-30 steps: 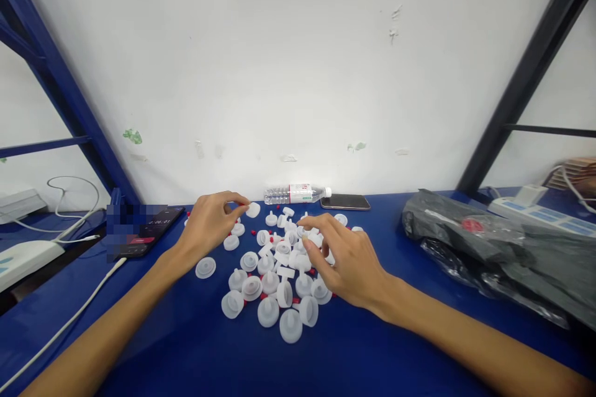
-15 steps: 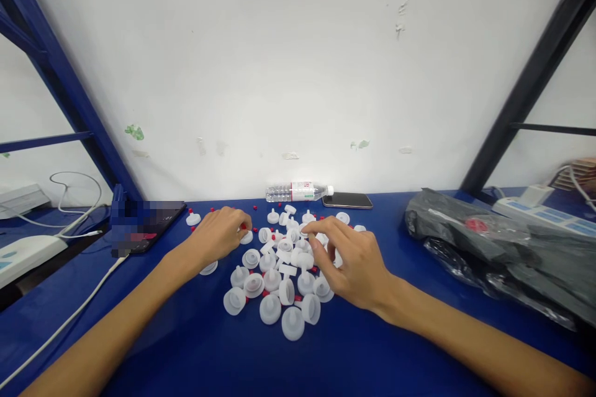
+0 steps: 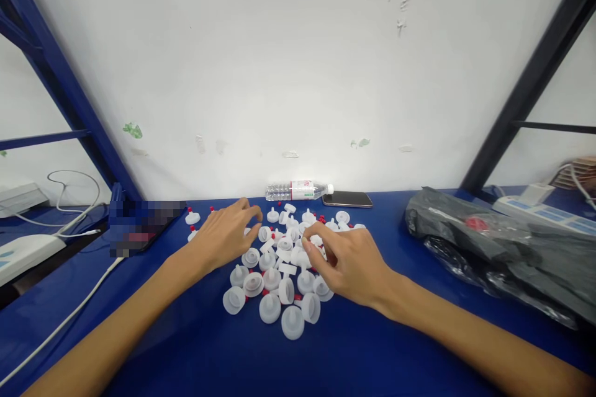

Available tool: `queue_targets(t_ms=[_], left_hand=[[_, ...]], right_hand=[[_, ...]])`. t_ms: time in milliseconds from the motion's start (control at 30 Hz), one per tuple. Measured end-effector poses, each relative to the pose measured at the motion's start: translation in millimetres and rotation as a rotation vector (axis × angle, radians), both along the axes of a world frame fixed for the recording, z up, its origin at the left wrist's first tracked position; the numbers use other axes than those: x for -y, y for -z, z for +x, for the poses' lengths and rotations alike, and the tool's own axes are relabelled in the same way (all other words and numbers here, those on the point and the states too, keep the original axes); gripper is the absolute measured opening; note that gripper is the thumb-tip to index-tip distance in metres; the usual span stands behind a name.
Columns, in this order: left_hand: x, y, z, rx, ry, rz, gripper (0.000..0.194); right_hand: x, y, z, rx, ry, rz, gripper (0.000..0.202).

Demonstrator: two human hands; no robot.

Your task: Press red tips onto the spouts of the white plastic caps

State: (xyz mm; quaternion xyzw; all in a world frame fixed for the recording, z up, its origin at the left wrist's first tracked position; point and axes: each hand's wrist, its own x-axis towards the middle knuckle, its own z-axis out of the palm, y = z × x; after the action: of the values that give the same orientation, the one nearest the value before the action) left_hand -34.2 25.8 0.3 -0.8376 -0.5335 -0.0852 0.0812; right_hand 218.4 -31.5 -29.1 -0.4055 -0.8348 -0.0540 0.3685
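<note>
Cap handling appears in hand: left hand [image 3: 224, 239] spread, seemingly empty, beside the white caps [image 3: 270, 309]; right hand's [image 3: 356, 265] grip cannot be told; picking calls for a narrow pinch.

Our two hands [image 3: 226, 237], over twenty white caps [image 3: 293, 323], over five red bits [image 3: 191, 210], two phones [image 3: 347, 200], one bottle [image 3: 302, 190], two power strips [image 3: 40, 252]

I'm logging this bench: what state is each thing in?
White spouted pieces: loose, some upright, some tipped
Red caps: some fitted, some loose
Bottle: on its side, capped
Rear phone: flat, screen dark
Left phone: cable attached, screen partly obscured
Plastic bag: crumpled
Left hand: thumb and fingers apart
Right hand: thumb near forefinger, grip unclear
</note>
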Motion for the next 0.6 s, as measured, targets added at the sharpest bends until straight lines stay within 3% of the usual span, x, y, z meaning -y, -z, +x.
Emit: queue_targets(t_ms=[133, 600], left_hand=[[4.1, -1.7, 4.9, -0.017, 0.089, -0.061, 0.031], [-0.4, 15.4, 4.5, -0.133, 0.168, -0.08, 0.05]], right_hand=[[0.6, 3.1, -1.7, 0.064, -0.017, -0.008, 0.031], [0.6, 7.1, -3.8, 0.127, -0.02, -0.027, 0.029]])
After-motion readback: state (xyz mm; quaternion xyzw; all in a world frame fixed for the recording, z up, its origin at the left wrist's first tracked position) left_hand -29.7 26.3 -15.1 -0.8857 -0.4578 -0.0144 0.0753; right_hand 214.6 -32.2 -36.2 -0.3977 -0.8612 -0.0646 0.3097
